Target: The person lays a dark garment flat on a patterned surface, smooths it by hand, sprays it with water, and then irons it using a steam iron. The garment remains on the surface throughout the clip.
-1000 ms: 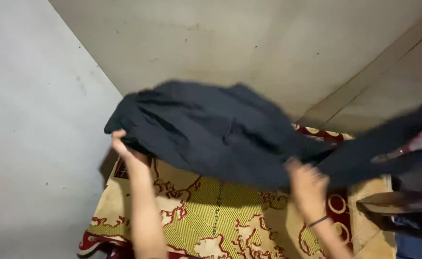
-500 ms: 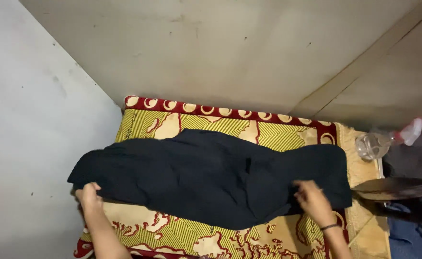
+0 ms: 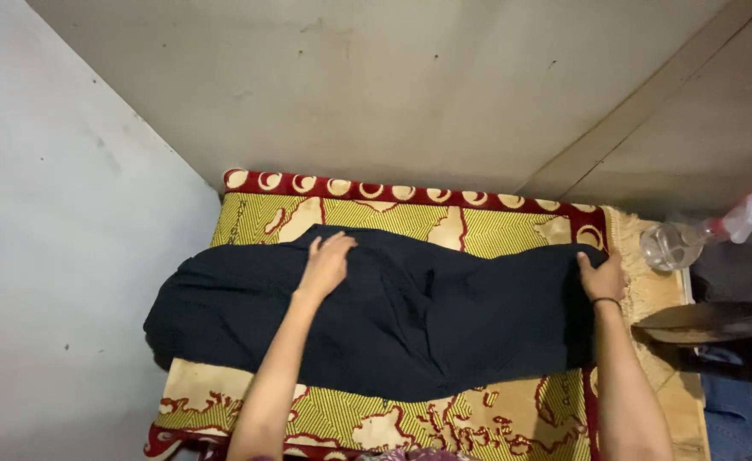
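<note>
Where half a second ago both hands gripped its near edge, the black garment (image 3: 410, 316) now lies spread across the patterned mat (image 3: 393, 205). Left hand (image 3: 326, 265): moved to the far edge, flat, fingers apart. Right hand (image 3: 602, 277): fingers curled on the right end. Clear spray bottle (image 3: 692, 239): just beyond the right fingers.

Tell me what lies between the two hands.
In the head view, only black cloth spans the stretch from left hand to right hand.
</note>
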